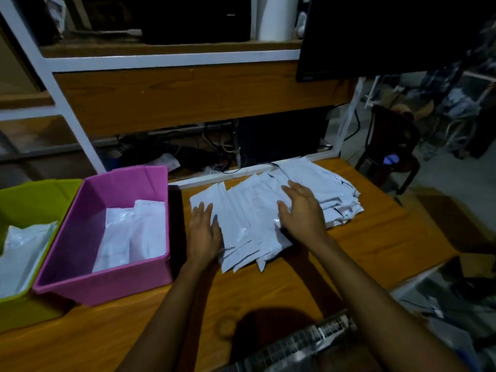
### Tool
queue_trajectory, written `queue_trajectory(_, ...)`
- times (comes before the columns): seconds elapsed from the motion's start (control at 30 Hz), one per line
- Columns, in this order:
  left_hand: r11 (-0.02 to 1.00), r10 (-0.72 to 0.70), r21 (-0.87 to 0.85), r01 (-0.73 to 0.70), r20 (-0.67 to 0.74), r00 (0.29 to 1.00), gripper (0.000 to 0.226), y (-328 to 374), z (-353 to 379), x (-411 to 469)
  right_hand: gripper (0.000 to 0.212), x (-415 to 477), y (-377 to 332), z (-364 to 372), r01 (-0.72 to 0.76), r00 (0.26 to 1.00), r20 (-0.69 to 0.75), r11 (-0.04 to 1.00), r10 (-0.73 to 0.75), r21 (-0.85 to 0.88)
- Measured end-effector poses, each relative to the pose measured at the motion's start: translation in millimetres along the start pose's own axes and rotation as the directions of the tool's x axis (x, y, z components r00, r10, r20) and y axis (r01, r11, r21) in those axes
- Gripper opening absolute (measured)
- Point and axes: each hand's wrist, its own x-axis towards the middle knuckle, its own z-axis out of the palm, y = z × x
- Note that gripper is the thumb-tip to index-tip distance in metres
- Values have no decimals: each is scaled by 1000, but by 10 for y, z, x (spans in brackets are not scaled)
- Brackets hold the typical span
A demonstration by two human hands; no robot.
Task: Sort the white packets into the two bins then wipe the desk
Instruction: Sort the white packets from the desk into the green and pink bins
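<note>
Several white packets (249,210) lie fanned out in a loose pile on the wooden desk (375,237). My left hand (204,232) rests flat against the pile's left edge, fingers apart. Flat on top of the pile's middle lies my right hand (303,210), fingers spread, gripping nothing that I can see. A pink bin (80,264) stands left of the pile with white packets (134,232) inside. Further left, a green bin (35,194) also holds white packets (21,253).
A wooden shelf frame with white bars (171,60) rises behind the desk, with cables and a dark box (281,135) below it. A dark monitor (389,36) hangs at upper right. A chair (389,146) and clutter stand beyond the desk's right edge.
</note>
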Motion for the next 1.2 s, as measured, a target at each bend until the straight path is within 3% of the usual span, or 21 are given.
queue_trajectory(0.17,967,-137,230,113,89,987,67,-337,397,350,40,897,587,139,-44,998,25,971,51,-234)
queue_trajectory(0.3,959,-255,169,226,173,952,72,-378,595,522,51,1340,1027,260,-56,987,115,918,110,-392)
queue_trajectory(0.4,965,-237,161,209,182,954,68,-376,715,595,59,1498,1245,408,-76,942,278,925,189,-373)
queue_trajectory(0.47,965,-234,163,206,171,957,62,-360,768,636,57,1464,1323,573,-74,929,313,929,196,-363)
queue_trajectory(0.6,977,-191,114,178,117,975,65,-370,808,677,50,1315,1385,811,-51,970,202,926,135,-374)
queue_trajectory(0.8,987,-150,69,143,104,983,83,-472,826,711,49,1360,1456,880,-86,967,197,935,162,-344)
queue_trajectory(0.93,985,-172,15,171,132,976,58,-372,746,783,52,1410,1366,763,-114,960,208,937,190,-330)
queue_trajectory(1.03,996,-83,-17,84,62,995,46,-183,588,867,55,1379,1235,639,-87,982,133,942,136,-324)
queue_trajectory(1.2,994,92,-63,-92,-14,996,43,221,319,917,45,1172,872,377,-57,998,-29,996,56,-66)
